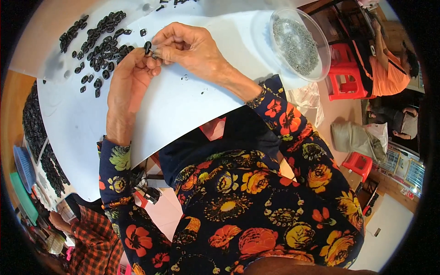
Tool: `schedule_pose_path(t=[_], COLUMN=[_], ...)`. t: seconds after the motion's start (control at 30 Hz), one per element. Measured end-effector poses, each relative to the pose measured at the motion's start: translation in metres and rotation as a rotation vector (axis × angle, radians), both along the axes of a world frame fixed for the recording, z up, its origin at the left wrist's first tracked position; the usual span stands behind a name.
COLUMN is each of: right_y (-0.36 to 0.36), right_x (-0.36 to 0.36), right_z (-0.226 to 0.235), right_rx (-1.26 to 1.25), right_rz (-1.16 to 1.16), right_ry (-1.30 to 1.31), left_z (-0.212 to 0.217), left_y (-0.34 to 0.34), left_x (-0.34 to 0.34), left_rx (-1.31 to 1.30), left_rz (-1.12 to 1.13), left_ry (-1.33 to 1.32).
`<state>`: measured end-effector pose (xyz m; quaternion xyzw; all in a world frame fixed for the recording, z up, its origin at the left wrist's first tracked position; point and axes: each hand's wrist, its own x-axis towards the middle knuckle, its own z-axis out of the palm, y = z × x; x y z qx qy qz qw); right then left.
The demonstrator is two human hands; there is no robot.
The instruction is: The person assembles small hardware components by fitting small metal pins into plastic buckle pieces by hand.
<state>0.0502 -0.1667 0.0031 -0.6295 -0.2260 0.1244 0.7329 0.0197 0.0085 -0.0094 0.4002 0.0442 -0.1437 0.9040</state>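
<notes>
Above the white table (192, 114) my two hands meet at a small black plastic part (147, 47). The thumb and fingers of my left hand (130, 75) pinch it from the left. From the right, my right hand (192, 49) is closed, its thumb and forefinger tips pressed together beside the part; what they hold, if anything, is too small to make out. Loose black parts (103, 46) of the same kind lie scattered left of my hands. One single black piece (143, 32) sits just beyond my fingertips.
A round clear tub (300, 43) of small metal pins stands at the table's right. Black screw-like pieces (160, 7) lie at the far edge. A large black heap (39, 133) is at left. Co-workers sit left and right, near red stools (346, 78).
</notes>
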Motion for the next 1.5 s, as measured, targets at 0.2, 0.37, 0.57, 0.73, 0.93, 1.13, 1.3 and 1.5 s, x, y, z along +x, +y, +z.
schedule_pose_path(t=[0.2, 0.37, 0.57, 0.73, 0.93, 1.13, 1.3, 1.5], right_y=[0.001, -0.001, 0.003, 0.002, 0.007, 0.005, 0.004, 0.001], right_x=[0.002, 0.001, -0.001, -0.001, -0.001, -0.002, 0.001, 0.001], right_z=[-0.007, -0.006, -0.006, -0.007, -0.011, -0.009, -0.015, -0.004], right_rx=[-0.072, -0.12, -0.036, -0.066, 0.004, 0.031, -0.013, -0.164], right_rz=[-0.041, -0.076, -0.081, -0.106, -0.093, -0.031, -0.022, -0.018], right_ry=[-0.098, -0.144, -0.103, -0.136, -0.143, -0.077, -0.163, -0.287], left_z=[0.0, 0.004, 0.012, 0.014, 0.006, 0.003, 0.006, 0.007], left_y=[-0.003, -0.008, -0.014, -0.017, -0.013, -0.015, -0.018, -0.017], left_x=[-0.004, -0.007, -0.011, -0.011, -0.006, -0.008, -0.006, -0.006], left_rx=[0.194, 0.617, 0.743, 0.779, 0.804, 0.783, 0.698, 0.762], left_rz=[0.091, 0.185, 0.166, 0.136, 0.125, 0.171, 0.194, 0.176], left_ry=[-0.143, -0.329, -0.416, -0.369, -0.338, -0.349, -0.271, -0.282])
